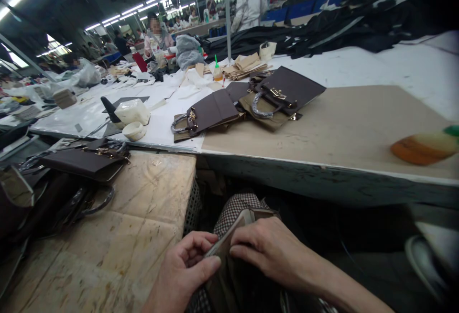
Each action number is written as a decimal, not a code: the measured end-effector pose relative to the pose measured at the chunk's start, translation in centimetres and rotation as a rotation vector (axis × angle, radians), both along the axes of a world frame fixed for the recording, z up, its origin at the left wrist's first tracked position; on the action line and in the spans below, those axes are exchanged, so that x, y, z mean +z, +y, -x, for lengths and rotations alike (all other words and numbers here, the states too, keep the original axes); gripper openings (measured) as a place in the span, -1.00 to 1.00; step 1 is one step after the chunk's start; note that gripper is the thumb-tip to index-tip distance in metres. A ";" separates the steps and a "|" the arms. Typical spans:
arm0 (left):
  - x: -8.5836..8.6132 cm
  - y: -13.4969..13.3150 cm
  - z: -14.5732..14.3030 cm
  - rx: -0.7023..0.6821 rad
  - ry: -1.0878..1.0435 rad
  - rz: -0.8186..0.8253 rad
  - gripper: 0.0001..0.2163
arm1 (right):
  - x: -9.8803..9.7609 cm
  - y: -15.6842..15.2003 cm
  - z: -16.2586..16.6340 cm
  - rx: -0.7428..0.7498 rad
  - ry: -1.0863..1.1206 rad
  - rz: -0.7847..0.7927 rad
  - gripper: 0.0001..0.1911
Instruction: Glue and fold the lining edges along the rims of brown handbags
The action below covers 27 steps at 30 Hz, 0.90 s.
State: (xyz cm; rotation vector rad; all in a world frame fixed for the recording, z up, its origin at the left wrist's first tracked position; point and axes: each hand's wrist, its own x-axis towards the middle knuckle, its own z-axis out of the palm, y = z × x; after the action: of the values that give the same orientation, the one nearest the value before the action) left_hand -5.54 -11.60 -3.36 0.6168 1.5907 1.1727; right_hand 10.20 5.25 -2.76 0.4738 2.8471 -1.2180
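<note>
Over my lap lies an olive-brown bag piece (224, 275) with a pale raw edge, partly covered by my hands. My left hand (188, 265) pinches that edge between thumb and curled fingers. Just to its right, my right hand (265, 248) is closed on the same piece, its fingertips pressed to the inner side near the edge. The lower part of the piece drops into shadow, so its full shape is hidden. Checkered cloth (238, 205) shows on my lap behind it.
Dark brown handbags (217, 107) with wrapped handles lie on the white table ahead. More handbags (89, 160) are piled on the worn board (158, 188) at left. An orange glue bottle (423, 149) lies at right; a tape roll (134, 131) sits left of centre. People work further back.
</note>
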 end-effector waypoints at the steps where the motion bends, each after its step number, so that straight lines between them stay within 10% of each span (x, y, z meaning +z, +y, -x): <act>1: 0.0 0.0 0.0 -0.001 0.003 0.000 -0.81 | 0.0 -0.1 0.0 -0.015 -0.012 -0.013 -0.80; 27: 0.3 2.2 -1.0 -0.101 0.257 0.105 -0.81 | 0.2 -0.2 1.1 -0.211 -0.116 -0.052 -0.86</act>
State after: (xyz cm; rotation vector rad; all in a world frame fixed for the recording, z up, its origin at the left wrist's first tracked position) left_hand -4.58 -9.41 -3.09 0.7935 1.8020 0.9580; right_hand 9.09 5.07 -2.59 0.8367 2.7927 -1.1036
